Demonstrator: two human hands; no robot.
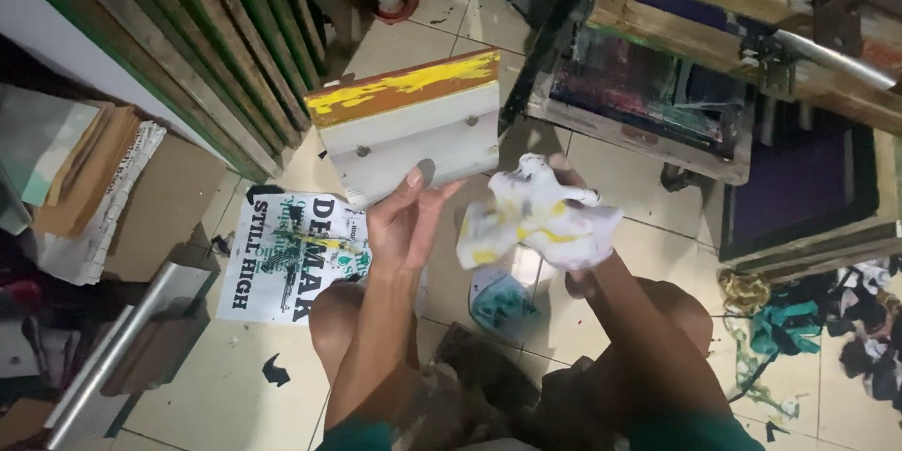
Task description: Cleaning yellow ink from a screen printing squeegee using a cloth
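We look down from the head camera at our two hands above a tiled floor [235, 385]. Our left hand [406, 216] is closed on the lower edge of a squeegee [409, 127], a wide wooden block with a pale blade and a top edge smeared with yellow ink; the thumb lies on its front face and the block is tilted, raised over the floor. Our right hand [564, 225] is closed around a crumpled rag [536, 211], white with yellow stains, which it holds just beside the squeegee, to the right of its lower corner; we cannot tell if the two touch. Under the hands our knees are bent. On the floor to the left lies a printed paper sheet [282, 258] with dark ink marks. Wooden frames [216, 47] lean at the upper left, and a printing frame [648, 94] with dark ink stands at the upper right. Scraps of cloth [827, 329] lie at the right
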